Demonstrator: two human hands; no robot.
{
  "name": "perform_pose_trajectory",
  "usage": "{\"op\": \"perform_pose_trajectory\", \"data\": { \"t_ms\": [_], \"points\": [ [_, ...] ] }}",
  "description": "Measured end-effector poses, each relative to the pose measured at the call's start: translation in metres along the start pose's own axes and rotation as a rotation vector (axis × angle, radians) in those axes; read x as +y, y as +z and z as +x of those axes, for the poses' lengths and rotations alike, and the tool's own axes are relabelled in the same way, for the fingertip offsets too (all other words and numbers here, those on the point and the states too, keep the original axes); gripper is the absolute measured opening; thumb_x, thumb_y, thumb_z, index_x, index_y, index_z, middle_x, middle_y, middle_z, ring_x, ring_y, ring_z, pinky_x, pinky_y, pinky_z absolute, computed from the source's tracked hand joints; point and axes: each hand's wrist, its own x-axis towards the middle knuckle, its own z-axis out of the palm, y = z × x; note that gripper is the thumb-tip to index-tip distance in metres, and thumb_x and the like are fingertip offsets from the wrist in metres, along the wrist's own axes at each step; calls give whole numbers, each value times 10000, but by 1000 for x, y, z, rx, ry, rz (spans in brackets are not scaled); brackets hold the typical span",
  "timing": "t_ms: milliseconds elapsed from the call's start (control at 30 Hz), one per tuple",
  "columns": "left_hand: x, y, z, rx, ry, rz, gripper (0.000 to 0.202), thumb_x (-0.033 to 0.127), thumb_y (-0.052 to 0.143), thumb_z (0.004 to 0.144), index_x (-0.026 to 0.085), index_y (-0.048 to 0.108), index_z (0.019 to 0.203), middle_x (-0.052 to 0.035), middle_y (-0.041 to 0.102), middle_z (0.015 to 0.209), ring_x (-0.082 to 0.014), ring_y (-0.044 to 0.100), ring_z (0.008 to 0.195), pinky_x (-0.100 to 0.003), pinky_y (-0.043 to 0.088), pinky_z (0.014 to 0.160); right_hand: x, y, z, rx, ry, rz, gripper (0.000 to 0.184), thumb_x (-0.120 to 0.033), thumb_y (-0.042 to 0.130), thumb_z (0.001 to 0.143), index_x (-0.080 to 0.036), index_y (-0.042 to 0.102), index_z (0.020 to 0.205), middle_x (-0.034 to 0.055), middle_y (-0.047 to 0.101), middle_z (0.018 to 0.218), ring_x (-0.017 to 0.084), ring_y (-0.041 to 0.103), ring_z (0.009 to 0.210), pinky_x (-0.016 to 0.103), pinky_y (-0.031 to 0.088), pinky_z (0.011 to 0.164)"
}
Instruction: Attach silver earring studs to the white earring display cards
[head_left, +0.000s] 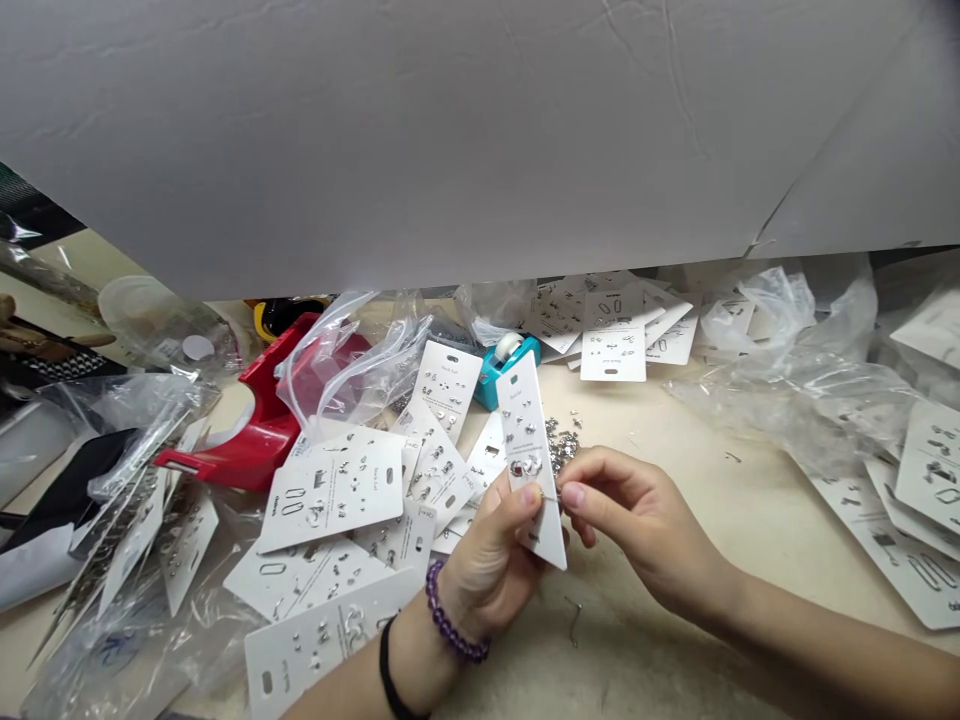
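My left hand grips a white earring card near its lower end, thumb on the front. The card is tilted and carries several small metal earrings. At the card's right edge, my right hand has its thumb and forefinger pinched together; what sits between them is too small to make out. Just behind the card lies a pile of tiny metal pieces. A thin bent metal piece rests on the table below my hands.
Filled earring cards overlap at left, with more cards at the back and at right. A teal tape dispenser and a red tape dispenser stand among plastic bags. A large white panel hangs across the top.
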Motion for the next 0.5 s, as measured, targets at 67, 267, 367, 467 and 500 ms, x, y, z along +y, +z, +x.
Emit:
{"op": "perform_pose_trajectory", "data": {
  "t_ms": [67, 267, 367, 467, 500],
  "points": [
    [-1, 0, 0, 2, 10, -19, 211, 323, 667, 673, 167, 641, 814, 5, 587, 612, -51, 488, 490, -167, 396, 509, 2, 1, 0, -1, 4, 37, 106, -261, 603, 779, -161, 589, 747, -28, 519, 598, 62, 481, 529, 175, 430, 503],
    [-1, 1, -2, 79, 2, 28, 261, 368, 698, 629, 131, 609, 693, -5, 567, 562, -77, 521, 536, -177, 397, 533, 7, 3, 0, 3, 19, 128, 126, -287, 606, 781, -166, 583, 753, -14, 568, 624, 86, 539, 569, 211, 469, 535],
    [-1, 1, -3, 104, -5, 45, 289, 382, 707, 608, 141, 609, 733, 1, 560, 576, -83, 516, 532, -187, 392, 516, 7, 4, -1, 6, 0, 105, 119, -285, 604, 781, -172, 586, 749, -20, 560, 598, 92, 551, 561, 220, 485, 537],
    [-2, 2, -3, 139, 7, 21, 307, 360, 724, 583, 154, 604, 775, 20, 541, 592, -73, 499, 525, -186, 394, 512, 9, 6, -4, 45, -39, 52, 104, -282, 602, 783, -183, 595, 752, -22, 556, 598, 96, 555, 558, 225, 499, 548],
    [-3, 2, -3, 156, 22, 14, 301, 351, 726, 579, 152, 599, 766, 27, 527, 586, -65, 485, 517, -180, 389, 507, 10, 8, -5, 65, -57, 33, 98, -283, 599, 785, -188, 601, 763, -18, 565, 619, 98, 558, 570, 225, 502, 556]
  ]
}}
